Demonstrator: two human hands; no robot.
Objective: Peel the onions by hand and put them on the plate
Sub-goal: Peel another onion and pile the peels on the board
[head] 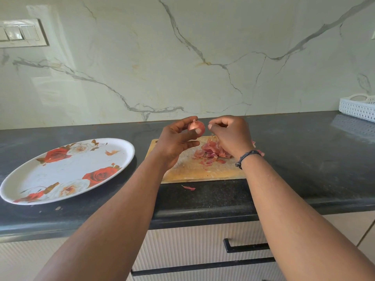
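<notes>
Head view: two bare forearms reach over a dark stone countertop point(284, 159).
Left hand point(174, 142): fingers curled round a small reddish-brown onion point(196, 126), thumb pressed on its front, held up in the air.
Right hand point(233, 134): fingers bunched and curled just beside the onion's right; whether they pinch a bit of skin, I cannot tell.
Below the fingers: a pale wooden cutting board point(194, 171) with a heap of pink papery onion peels point(211, 152).
Left of the fingers: a white oval plate with red rose print point(67, 169), well apart from the onion.
</notes>
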